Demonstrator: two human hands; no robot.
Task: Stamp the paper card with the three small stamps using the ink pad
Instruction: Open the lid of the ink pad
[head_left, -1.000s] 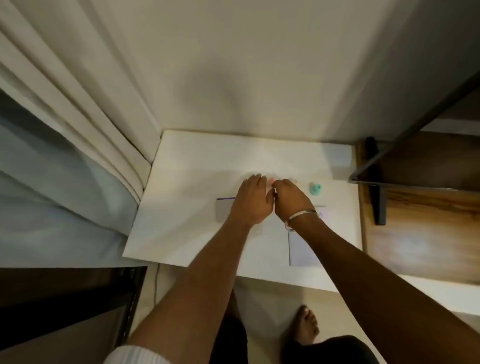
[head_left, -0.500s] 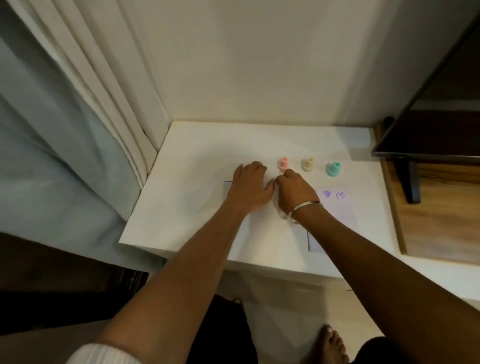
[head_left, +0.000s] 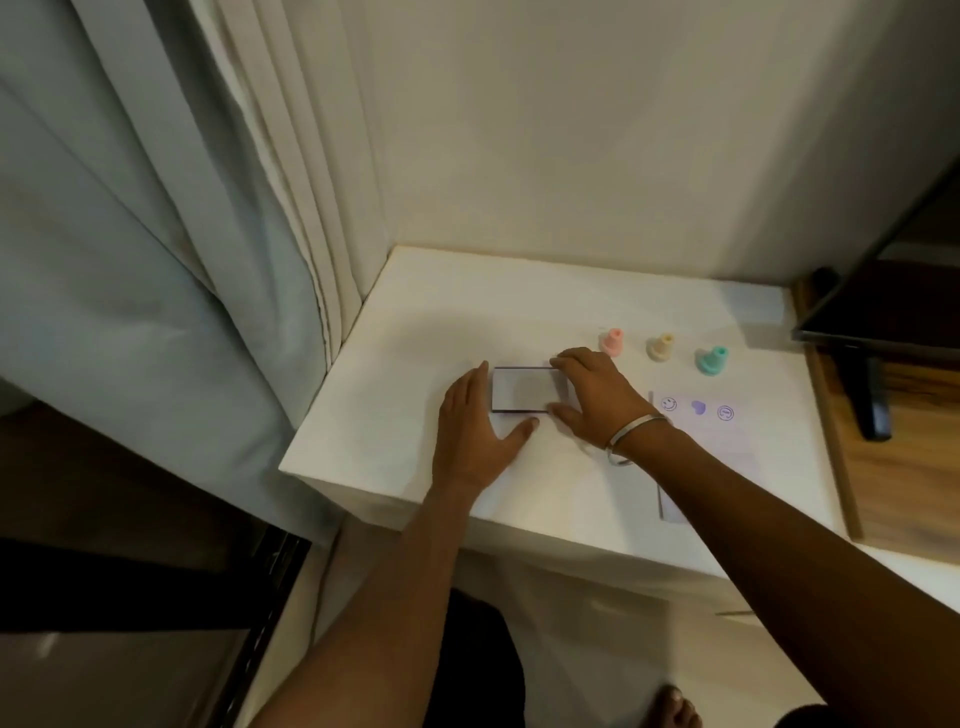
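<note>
Nearest the camera, 2 bare forearms reached up from the bottom edge over the white table (head_left: 395, 332). The left hand (head_left: 475, 431) lay flat and open on the tabletop, its fingers against the left short edge of the ink pad (head_left: 525, 389) and its thumb stretched out just under the pad's near edge. The right hand (head_left: 597, 397), with a metal bangle (head_left: 631, 434) at the wrist, was spread open over the pad's right end, fingers hooked on the far corner and thumb at the near corner; whether it was actually pinching the pad could not be told. The pad was a rectangular case lying flat, its long axis running left to right.

To the right, partly under the right forearm, lay the paper card (head_left: 722, 441), its long axis running near to far, with 3 purple prints in a row along its far end.

Farther back stood 3 small stamps in a row, handles up: the pink stamp (head_left: 612, 343), the yellow stamp (head_left: 660, 347) and the teal stamp (head_left: 710, 360).
</note>
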